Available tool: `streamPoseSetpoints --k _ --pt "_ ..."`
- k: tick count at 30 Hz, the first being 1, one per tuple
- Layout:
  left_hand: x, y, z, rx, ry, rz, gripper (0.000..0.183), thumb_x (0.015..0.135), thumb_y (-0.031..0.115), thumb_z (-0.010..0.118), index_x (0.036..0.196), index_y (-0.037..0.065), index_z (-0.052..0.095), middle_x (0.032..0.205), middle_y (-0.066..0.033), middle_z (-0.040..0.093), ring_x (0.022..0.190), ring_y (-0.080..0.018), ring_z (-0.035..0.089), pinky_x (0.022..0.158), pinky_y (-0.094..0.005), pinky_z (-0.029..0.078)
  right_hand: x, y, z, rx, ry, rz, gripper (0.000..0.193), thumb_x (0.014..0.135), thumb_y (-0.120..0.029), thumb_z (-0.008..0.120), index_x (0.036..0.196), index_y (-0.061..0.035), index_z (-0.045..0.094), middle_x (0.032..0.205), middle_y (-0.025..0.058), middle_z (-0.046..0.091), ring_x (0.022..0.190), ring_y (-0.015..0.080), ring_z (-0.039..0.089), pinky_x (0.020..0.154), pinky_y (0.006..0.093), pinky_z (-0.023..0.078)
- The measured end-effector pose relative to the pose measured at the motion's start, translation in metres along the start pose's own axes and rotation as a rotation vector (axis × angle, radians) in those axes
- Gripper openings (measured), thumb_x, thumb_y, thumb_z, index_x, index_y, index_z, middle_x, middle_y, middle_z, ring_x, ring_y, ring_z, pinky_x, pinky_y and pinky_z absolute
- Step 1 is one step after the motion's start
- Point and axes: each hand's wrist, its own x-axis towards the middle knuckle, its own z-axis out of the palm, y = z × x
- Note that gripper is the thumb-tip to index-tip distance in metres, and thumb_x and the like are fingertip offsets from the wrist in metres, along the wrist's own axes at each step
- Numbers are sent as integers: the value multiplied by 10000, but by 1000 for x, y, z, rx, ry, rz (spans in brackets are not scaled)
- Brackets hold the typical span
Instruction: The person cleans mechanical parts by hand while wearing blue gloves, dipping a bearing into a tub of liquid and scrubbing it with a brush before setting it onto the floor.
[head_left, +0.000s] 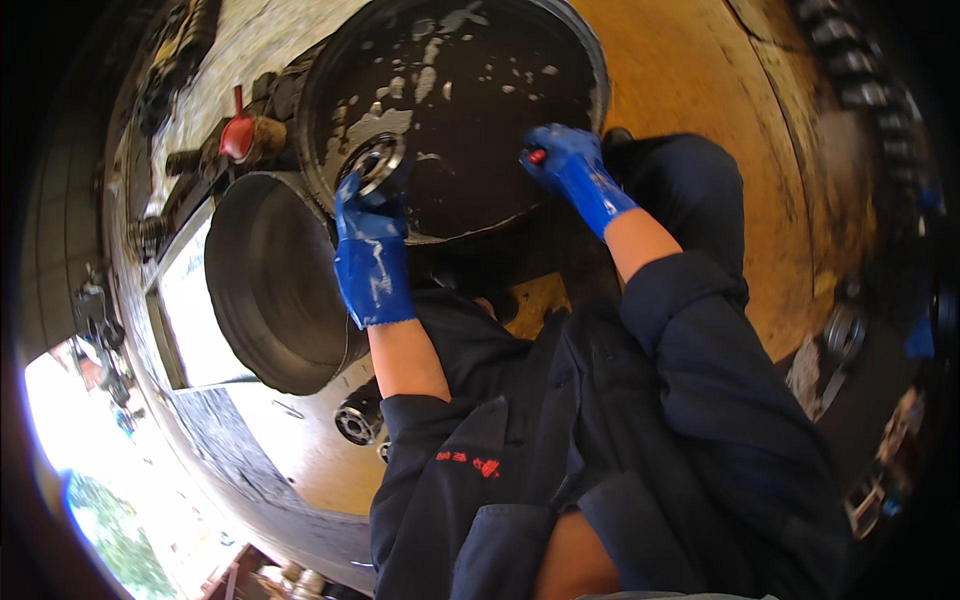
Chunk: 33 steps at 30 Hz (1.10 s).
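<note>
My left hand (372, 240), in a blue rubber glove, grips a shiny round metal ring (380, 165) with a dark middle, tilted over the left side of a large round tub (603, 85). Dark liquid (480, 120) with patches of pale foam fills the tub. On the tub's right side my right hand (568, 165), gloved in the same blue, is closed round something with a red end (537, 157). The rest of that thing is hidden by the fist and the dark background.
Left of the tub stands a second, deep grey metal container (275, 290), tipped toward me. A red funnel-like piece (238, 135) sits beyond it. A round metal part with holes (357, 420) lies near my left forearm. Several metal parts (865, 95) line the far right.
</note>
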Motion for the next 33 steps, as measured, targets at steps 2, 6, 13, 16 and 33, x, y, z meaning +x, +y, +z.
streamPoseSetpoints --k 2,6,13,16,33 --pt "2 7 -11 -5 -53 36 351 912 209 704 1224 51 680 1193 -125 732 1057 -294 715 885 -418 619 -3 -14 -5 -29 17 -32 309 932 -439 661 1167 -245 714 1202 43 708 1190 239 663 1056 437 481" --pt "-13 -8 5 42 84 134 336 923 202 692 1230 66 679 1176 -115 731 1057 -284 706 933 -429 595 1 -6 3 -67 117 -55 298 912 -403 667 1137 -218 728 1147 75 729 1110 284 692 995 400 527" --pt "-15 -8 2 -83 -29 186 210 1018 158 623 1149 13 700 1067 -99 728 955 -198 702 860 -318 599 1 -6 15 13 299 -113 272 899 -392 694 1099 -221 763 1117 71 757 1099 285 707 997 400 542" --pt "-31 -5 7 503 -44 505 163 958 67 660 1102 15 715 968 -86 732 864 -189 718 754 -307 581 13 9 35 48 376 -267 236 875 -309 743 1042 -145 777 1077 92 765 1044 279 726 959 371 560" --pt "-57 5 2 1044 1 907 270 934 31 638 1184 109 704 1050 -174 754 942 -351 741 874 -390 597 60 60 59 307 235 -517 229 932 -156 684 1088 0 745 1090 147 769 971 220 747 915 338 576"
